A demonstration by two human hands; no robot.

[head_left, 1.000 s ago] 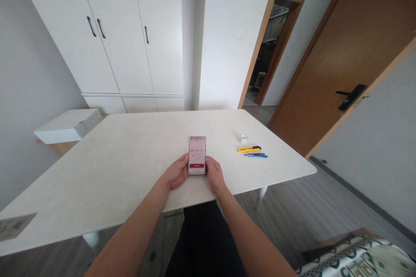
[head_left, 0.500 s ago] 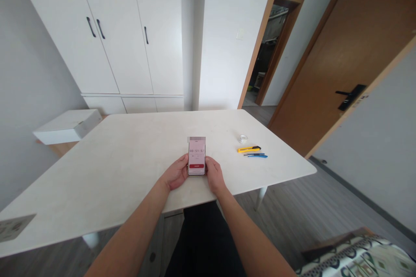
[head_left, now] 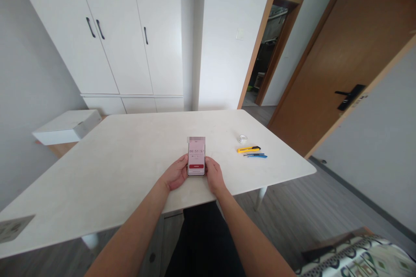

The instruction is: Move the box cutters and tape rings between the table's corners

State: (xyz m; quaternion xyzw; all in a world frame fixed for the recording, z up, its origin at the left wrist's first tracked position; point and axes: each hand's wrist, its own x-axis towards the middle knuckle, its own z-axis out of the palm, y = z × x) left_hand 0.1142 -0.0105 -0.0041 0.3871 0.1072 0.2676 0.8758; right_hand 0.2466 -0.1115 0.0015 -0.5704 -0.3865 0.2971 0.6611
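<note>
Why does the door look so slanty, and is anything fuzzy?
Head view: the door leans and the cupboards splay, probably from a wide lens looking down; head view again: blocky squares cover the top of the phone, and its smallest writing is too fuzzy to read.

Bare forearms (head_left: pixel 139 220), dark trousers (head_left: pixel 204 242) (nearly black)

Ok so both arms were bare, the left arm (head_left: pixel 138 227) and right arm (head_left: pixel 247 233) stretched forward and angled in toward each other. The left hand (head_left: pixel 177 174) and right hand (head_left: pixel 214 175) sat about level, pretty close together, both closed in a grip with bent fingers (head_left: pixel 212 165), some of them hidden. Both wrists (head_left: pixel 221 190) looked fairly straight.
</note>
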